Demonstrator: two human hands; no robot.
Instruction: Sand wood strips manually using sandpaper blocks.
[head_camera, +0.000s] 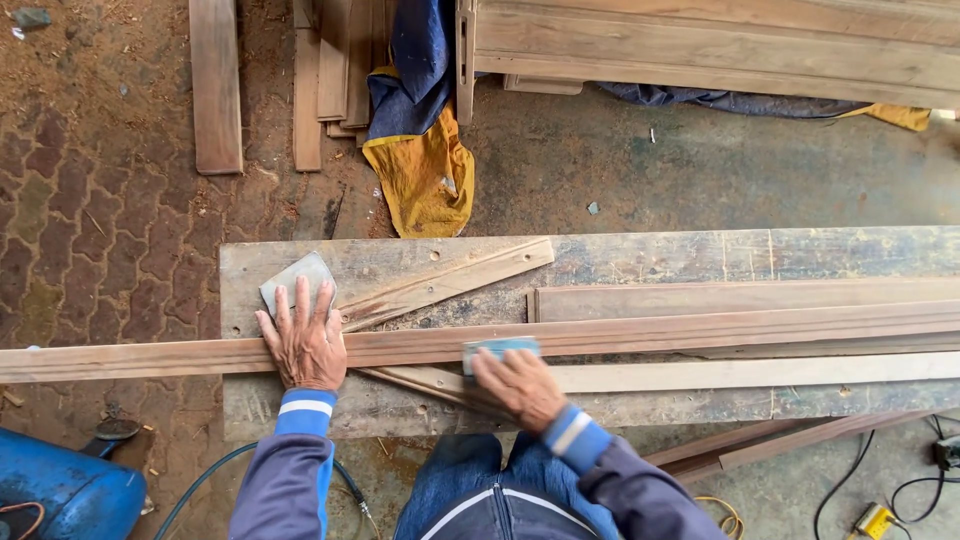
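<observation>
A long reddish moulded wood strip (700, 328) lies across a worn plank workbench (650, 255), overhanging to the left. My left hand (303, 340) presses flat on the strip, fingers spread, its fingertips over a grey sheet of sandpaper (290, 277) lying on the bench. My right hand (515, 385) grips a small blue-grey sanding pad (500, 347) against the near edge of the strip. Both sleeves are blue with white cuff stripes.
A pale flat board (760, 374) and a wedge-shaped offcut (450, 282) lie on the bench. Planks (216, 85) and a yellow-blue cloth (425, 170) are on the ground beyond. A blue tank (60, 490) sits lower left; cables (850, 490) trail lower right.
</observation>
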